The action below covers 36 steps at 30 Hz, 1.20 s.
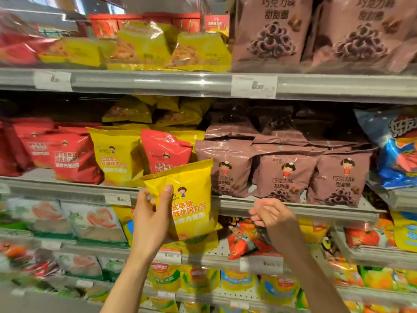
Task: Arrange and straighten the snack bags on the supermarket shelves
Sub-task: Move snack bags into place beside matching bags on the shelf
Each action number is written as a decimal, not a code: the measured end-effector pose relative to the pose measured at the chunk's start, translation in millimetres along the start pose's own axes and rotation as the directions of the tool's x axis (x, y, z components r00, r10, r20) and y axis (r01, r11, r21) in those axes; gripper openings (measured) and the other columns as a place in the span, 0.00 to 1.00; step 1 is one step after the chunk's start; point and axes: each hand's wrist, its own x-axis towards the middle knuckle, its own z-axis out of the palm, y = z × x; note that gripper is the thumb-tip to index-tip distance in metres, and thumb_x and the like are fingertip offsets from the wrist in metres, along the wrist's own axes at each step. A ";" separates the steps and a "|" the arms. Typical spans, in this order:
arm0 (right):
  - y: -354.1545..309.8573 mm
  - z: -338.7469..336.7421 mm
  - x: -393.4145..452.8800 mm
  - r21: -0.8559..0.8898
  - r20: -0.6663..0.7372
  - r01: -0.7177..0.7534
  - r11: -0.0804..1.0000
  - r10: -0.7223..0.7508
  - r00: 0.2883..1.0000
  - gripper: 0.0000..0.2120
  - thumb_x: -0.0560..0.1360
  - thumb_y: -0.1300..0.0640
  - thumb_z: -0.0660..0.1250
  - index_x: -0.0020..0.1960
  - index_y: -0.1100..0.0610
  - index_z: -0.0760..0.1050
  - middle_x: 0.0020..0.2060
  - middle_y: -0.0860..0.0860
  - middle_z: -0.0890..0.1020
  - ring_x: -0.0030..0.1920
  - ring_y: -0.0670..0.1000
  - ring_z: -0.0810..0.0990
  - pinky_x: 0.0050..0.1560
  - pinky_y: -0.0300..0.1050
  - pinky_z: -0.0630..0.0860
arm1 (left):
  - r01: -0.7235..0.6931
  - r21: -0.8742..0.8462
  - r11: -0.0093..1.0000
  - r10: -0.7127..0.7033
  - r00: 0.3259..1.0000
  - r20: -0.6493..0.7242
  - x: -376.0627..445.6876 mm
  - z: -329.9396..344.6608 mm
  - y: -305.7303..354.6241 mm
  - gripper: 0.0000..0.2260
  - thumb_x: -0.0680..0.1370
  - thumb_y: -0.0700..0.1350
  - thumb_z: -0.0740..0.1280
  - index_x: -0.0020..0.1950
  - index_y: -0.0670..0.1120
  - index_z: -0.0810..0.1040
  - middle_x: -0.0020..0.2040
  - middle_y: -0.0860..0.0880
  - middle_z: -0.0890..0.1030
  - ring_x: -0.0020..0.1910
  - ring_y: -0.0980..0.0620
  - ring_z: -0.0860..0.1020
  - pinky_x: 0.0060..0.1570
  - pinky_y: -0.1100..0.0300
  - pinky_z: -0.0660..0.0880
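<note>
My left hand (153, 213) grips a yellow snack bag (194, 197) by its left edge, thumb across the front, and holds it upright in front of the middle shelf's rail (293, 210). On that shelf behind it stand a red bag (165, 150) among yellow bags (115, 154), more red bags (67, 157) to the left and brown chocolate-ring bags (286, 175) to the right. My right hand (270, 213) hovers just below the rail with fingers loosely curled, holding nothing.
The top shelf carries yellow bags (144, 46) and large brown bags (270, 32). Blue bags (397, 147) fill the far right. Lower shelves hold green-white bags (94, 224), orange tomato bags (241, 242) and yellow bags (277, 288). Price tags (253, 86) sit on the rails.
</note>
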 end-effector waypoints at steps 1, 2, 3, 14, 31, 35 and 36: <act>-0.3 13.5 -1.7 0.013 -0.022 -0.016 1.000 0.017 1.000 0.02 0.79 0.61 0.69 0.48 0.57 0.81 0.39 0.54 0.87 0.40 0.52 0.84 0.43 0.45 0.80 | 0.001 0.004 1.000 -0.001 1.000 0.014 6.6 -12.1 -1.8 0.18 0.81 0.56 0.66 0.49 0.41 0.69 0.36 0.49 0.76 0.36 0.54 0.74 0.37 0.59 0.71; -1.0 28.1 -4.3 0.023 -0.034 -0.027 0.999 0.028 0.999 0.02 0.79 0.61 0.70 0.48 0.57 0.81 0.39 0.54 0.87 0.40 0.50 0.84 0.43 0.45 0.79 | 0.000 0.005 1.000 0.000 0.999 0.034 14.1 -25.1 -5.3 0.21 0.80 0.59 0.67 0.50 0.41 0.69 0.39 0.47 0.74 0.38 0.51 0.73 0.40 0.55 0.70; -1.6 42.5 -7.7 0.028 -0.032 -0.031 0.999 0.032 0.999 0.02 0.79 0.61 0.70 0.49 0.57 0.81 0.40 0.54 0.87 0.39 0.49 0.84 0.43 0.44 0.80 | -0.003 -0.008 1.000 0.004 0.998 0.055 21.2 -38.8 -6.7 0.23 0.79 0.62 0.67 0.52 0.41 0.69 0.41 0.47 0.74 0.40 0.50 0.73 0.42 0.51 0.70; -33.4 180.6 3.6 -0.187 -0.061 0.087 0.979 -0.100 0.993 0.06 0.79 0.62 0.70 0.54 0.54 0.76 0.45 0.51 0.80 0.40 0.43 0.78 0.46 0.35 0.77 | -0.030 0.054 0.998 0.030 1.000 0.010 107.0 -144.3 -10.8 0.11 0.81 0.52 0.68 0.52 0.45 0.74 0.44 0.48 0.82 0.36 0.65 0.77 0.36 0.71 0.71; -67.5 221.7 23.6 -0.234 -0.023 0.175 0.956 -0.185 0.982 0.22 0.75 0.47 0.75 0.63 0.47 0.70 0.52 0.39 0.82 0.47 0.32 0.81 0.39 0.25 0.75 | -0.056 0.018 0.998 0.057 0.998 -0.017 142.8 -164.1 -5.6 0.15 0.80 0.55 0.68 0.56 0.44 0.74 0.48 0.48 0.85 0.46 0.54 0.84 0.44 0.58 0.77; -72.5 221.7 24.9 -0.154 0.048 0.226 0.962 -0.221 0.974 0.08 0.77 0.50 0.72 0.53 0.41 0.76 0.46 0.37 0.83 0.44 0.30 0.82 0.39 0.25 0.76 | -0.056 0.028 0.998 0.056 0.998 -0.015 141.1 -166.8 -7.3 0.15 0.80 0.58 0.68 0.56 0.47 0.74 0.49 0.46 0.85 0.49 0.50 0.85 0.49 0.48 0.81; -73.2 220.9 25.2 -0.127 0.056 0.228 0.965 -0.222 0.973 0.07 0.78 0.51 0.72 0.52 0.41 0.76 0.45 0.37 0.84 0.44 0.31 0.82 0.38 0.26 0.76 | -0.057 0.033 0.998 0.058 0.998 -0.015 141.1 -167.3 -7.1 0.15 0.80 0.58 0.68 0.56 0.47 0.74 0.49 0.46 0.85 0.49 0.50 0.85 0.50 0.48 0.81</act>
